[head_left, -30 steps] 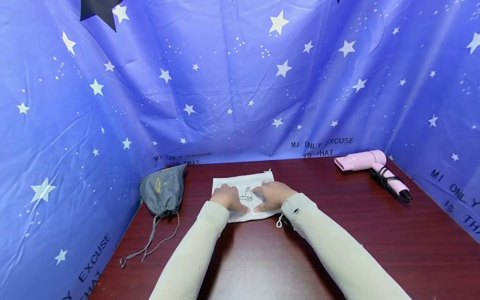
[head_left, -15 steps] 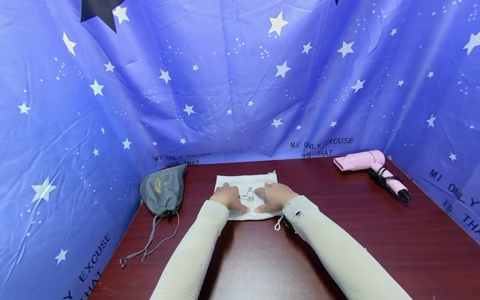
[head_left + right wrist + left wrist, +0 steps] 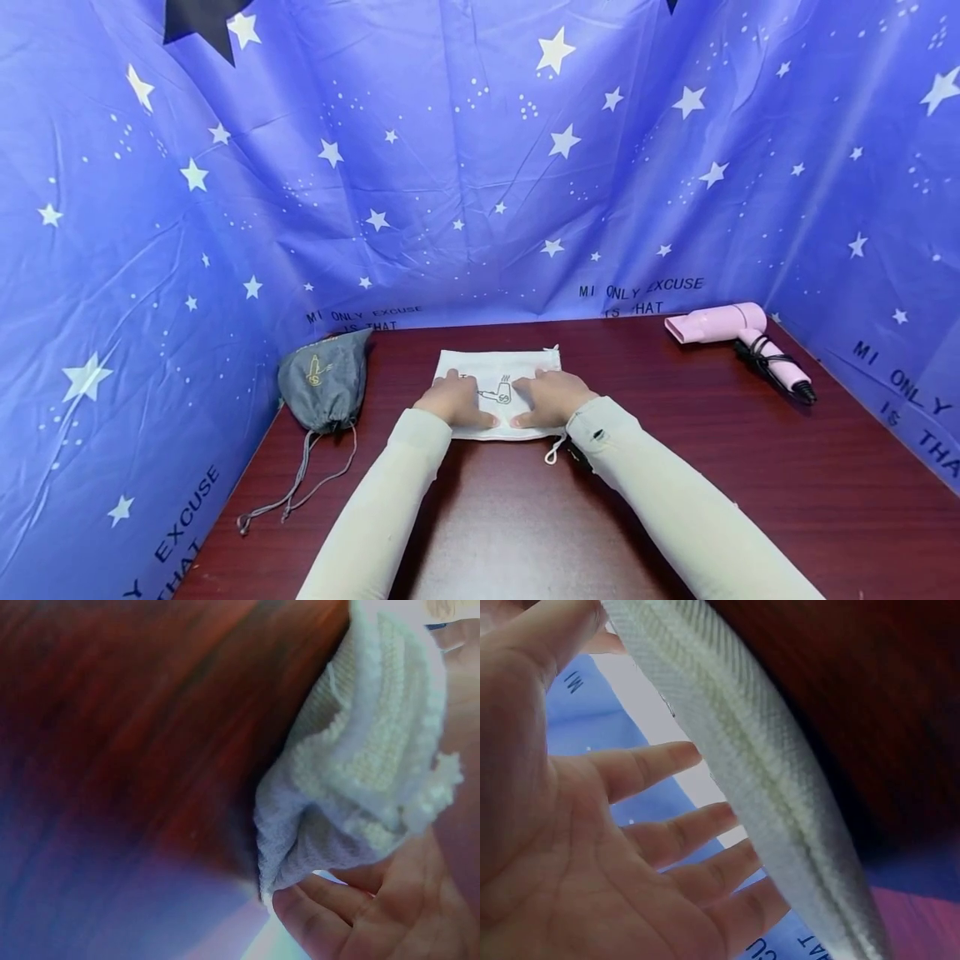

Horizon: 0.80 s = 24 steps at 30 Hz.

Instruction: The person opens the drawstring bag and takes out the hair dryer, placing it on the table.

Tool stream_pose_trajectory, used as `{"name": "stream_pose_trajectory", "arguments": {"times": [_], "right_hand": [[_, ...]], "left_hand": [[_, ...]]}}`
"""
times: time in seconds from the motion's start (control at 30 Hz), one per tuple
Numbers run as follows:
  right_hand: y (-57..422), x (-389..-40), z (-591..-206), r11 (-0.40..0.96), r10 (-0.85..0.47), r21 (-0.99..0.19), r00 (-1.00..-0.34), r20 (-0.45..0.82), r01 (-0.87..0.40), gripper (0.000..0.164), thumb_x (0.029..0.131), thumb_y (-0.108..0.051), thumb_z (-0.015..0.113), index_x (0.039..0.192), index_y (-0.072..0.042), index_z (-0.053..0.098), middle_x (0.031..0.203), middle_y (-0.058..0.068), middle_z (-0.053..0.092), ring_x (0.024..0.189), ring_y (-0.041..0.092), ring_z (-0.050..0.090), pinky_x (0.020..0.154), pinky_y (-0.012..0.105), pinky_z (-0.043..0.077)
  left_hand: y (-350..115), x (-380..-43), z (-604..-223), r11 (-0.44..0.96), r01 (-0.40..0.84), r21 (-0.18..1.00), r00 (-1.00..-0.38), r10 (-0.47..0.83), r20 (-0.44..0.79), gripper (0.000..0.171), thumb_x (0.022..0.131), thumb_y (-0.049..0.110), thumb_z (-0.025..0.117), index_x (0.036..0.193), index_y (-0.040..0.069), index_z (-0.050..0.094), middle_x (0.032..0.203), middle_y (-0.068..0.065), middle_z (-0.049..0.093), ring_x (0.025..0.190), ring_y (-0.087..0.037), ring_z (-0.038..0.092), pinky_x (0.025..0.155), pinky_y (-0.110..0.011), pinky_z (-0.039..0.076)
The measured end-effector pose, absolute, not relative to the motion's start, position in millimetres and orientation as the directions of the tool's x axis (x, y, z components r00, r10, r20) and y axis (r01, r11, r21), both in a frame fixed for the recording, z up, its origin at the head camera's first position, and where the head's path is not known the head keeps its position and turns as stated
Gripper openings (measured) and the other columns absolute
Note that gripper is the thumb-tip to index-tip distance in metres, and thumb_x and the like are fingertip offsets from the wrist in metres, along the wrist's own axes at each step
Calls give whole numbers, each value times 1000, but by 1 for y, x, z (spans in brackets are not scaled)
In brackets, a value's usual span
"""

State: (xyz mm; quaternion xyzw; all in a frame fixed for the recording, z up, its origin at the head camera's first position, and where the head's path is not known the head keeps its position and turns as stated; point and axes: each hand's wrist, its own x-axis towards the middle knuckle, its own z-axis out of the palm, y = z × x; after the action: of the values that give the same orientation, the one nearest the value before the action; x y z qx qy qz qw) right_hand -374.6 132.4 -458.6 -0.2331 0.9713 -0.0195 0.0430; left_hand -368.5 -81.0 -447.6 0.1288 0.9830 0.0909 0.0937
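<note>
While apparently straightening it, just nudged the white hairdryer-print pouch [image 3: 495, 393] rightward on the reddish-brown table [image 3: 495, 508], with left hand [image 3: 454, 400] and right hand [image 3: 553, 397] spread across it, fingers extended, not gripping.

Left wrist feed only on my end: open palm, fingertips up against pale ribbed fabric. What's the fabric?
Observer: Head view shows it as a white cloth pouch with a hair dryer drawing on its upper face.
Operator: Where's the other hand working?
Observer: The right hand rests on the right part of the pouch, across from the left hand.
Operator: Anything off to the right?
Observer: Yes, a pink hair dryer lies near the back right of the table, away from both hands.
</note>
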Motion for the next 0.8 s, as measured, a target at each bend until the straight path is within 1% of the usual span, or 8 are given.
{"name": "stream_pose_trajectory", "arguments": {"times": [0.13, 0.27, 0.47, 0.57, 0.7, 0.8], "right_hand": [[135, -370, -458, 900, -434, -57, -899, -62, -431, 67, 85, -64, 73, 140, -26, 61, 132, 12, 70, 134, 36, 57, 90, 58, 55], [139, -368, -460, 904, -427, -56, -903, -49, -424, 68, 85, -65, 73, 139, -25, 61, 131, 16, 70, 132, 38, 60, 86, 59, 56], [144, -367, -464, 911, -412, -50, -911, -34, -410, 67, 85, -68, 71, 135, -24, 62, 128, 17, 70, 126, 37, 63, 82, 58, 56], [147, -363, -462, 915, -402, -62, -915, -32, -400, 68, 85, -66, 72, 137, -23, 62, 130, 20, 69, 127, 39, 62, 83, 59, 56], [151, -359, -461, 921, -385, -75, -922, -38, -382, 71, 87, -65, 71, 141, -21, 60, 134, 21, 67, 131, 40, 59, 87, 60, 55], [154, -357, -462, 923, -379, -76, -925, -35, -376, 72, 87, -66, 70, 142, -22, 60, 134, 20, 67, 132, 40, 58, 86, 60, 55]], "left_hand": [[-79, -364, -448, 949, 251, 192, -948, 281, -148, 57, 80, 61, 78, 105, 12, 66, 130, -18, 56, 119, -38, 56, 91, -55, 54], [-76, -361, -448, 952, 254, 172, -950, 279, -142, 56, 81, 61, 78, 104, 11, 66, 125, -18, 58, 115, -37, 58, 87, -55, 55], [-67, -357, -449, 954, 264, 143, -951, 282, -125, 48, 83, 59, 77, 95, 14, 65, 119, -15, 61, 112, -37, 60, 83, -55, 56], [-63, -357, -451, 955, 268, 127, -953, 282, -111, 49, 84, 59, 76, 98, 13, 67, 121, -16, 62, 114, -37, 60, 85, -55, 56], [-57, -355, -454, 957, 268, 110, -956, 278, -90, 56, 85, 59, 75, 111, 10, 69, 126, -17, 62, 117, -37, 60, 88, -55, 56], [-52, -353, -457, 958, 264, 108, -959, 273, -77, 58, 87, 57, 74, 119, 9, 69, 127, -17, 62, 118, -37, 60, 89, -55, 56]]}}
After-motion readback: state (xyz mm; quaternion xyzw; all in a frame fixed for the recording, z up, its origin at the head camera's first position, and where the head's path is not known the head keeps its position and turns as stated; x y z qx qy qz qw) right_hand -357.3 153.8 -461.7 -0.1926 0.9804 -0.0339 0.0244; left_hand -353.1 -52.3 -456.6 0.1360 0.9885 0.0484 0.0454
